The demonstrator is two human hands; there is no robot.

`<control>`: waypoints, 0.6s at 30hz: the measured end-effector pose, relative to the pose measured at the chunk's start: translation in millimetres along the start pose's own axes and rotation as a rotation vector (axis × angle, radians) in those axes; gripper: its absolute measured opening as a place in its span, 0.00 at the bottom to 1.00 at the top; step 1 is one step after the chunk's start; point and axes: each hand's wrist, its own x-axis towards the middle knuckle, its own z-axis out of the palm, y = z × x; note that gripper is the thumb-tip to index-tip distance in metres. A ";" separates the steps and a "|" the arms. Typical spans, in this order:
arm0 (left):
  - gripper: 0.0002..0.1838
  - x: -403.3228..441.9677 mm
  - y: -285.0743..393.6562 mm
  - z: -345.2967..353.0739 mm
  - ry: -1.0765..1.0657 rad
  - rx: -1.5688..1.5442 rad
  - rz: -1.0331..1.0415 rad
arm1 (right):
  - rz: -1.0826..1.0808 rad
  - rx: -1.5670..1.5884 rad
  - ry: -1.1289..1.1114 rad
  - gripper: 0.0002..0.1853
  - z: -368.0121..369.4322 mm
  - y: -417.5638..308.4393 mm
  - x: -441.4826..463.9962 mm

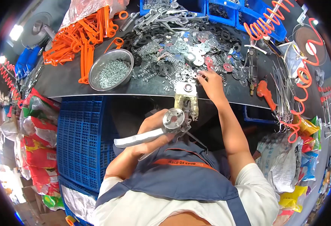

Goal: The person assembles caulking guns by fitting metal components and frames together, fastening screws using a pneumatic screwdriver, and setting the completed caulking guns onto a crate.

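Observation:
Above my lap, my left hand is wrapped round a metal tool with a long silver handle and a round head. Small nuts lie at the near side of the parts heap, and my right hand reaches in there, fingertips drawn together. Whatever is between those fingertips is too small to make out. Between my two hands, a metal fixture with a round hole stands at the table edge, its lower part wrapped in yellowish material.
A steel bowl of small screws and orange handles are at left. Washers and springs are piled behind. Rightward are a black air tool, an orange-handled driver and coiled red hoses. Blue crates stand below left.

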 end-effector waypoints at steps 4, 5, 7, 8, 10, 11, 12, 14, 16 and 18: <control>0.22 -7.1 12.8 2.7 0.234 -0.297 -0.116 | -0.072 -0.432 0.011 0.12 17.6 7.7 15.2; 0.22 -8.1 18.9 0.8 0.252 -0.365 -0.152 | -0.080 -0.404 0.012 0.12 18.7 6.9 16.5; 0.22 -7.2 12.9 10.1 0.268 -0.392 -0.131 | -0.066 -0.350 -0.056 0.11 18.0 7.8 16.1; 0.22 -4.7 9.9 17.8 0.277 -0.328 -0.158 | -0.148 -0.267 0.050 0.10 21.5 16.5 13.5; 0.21 2.1 0.5 30.7 0.263 -0.250 -0.190 | -0.132 0.013 0.168 0.09 16.9 13.4 5.2; 0.22 4.0 2.4 41.7 0.338 -0.408 -0.291 | -0.133 0.016 0.170 0.09 8.4 4.5 -3.7; 0.22 6.4 1.7 39.9 0.330 -0.373 -0.275 | -0.054 0.225 0.111 0.07 -3.9 -10.1 -16.9; 0.20 13.2 -2.1 39.9 0.350 -0.369 -0.251 | -0.037 0.456 0.013 0.06 -33.3 -50.9 -48.9; 0.18 17.4 -5.6 44.8 0.375 -0.410 -0.248 | -0.274 0.360 -0.032 0.06 -51.9 -87.7 -74.8; 0.18 23.6 -6.1 46.5 0.319 -0.388 -0.271 | -0.624 0.096 0.037 0.10 -56.9 -100.9 -84.8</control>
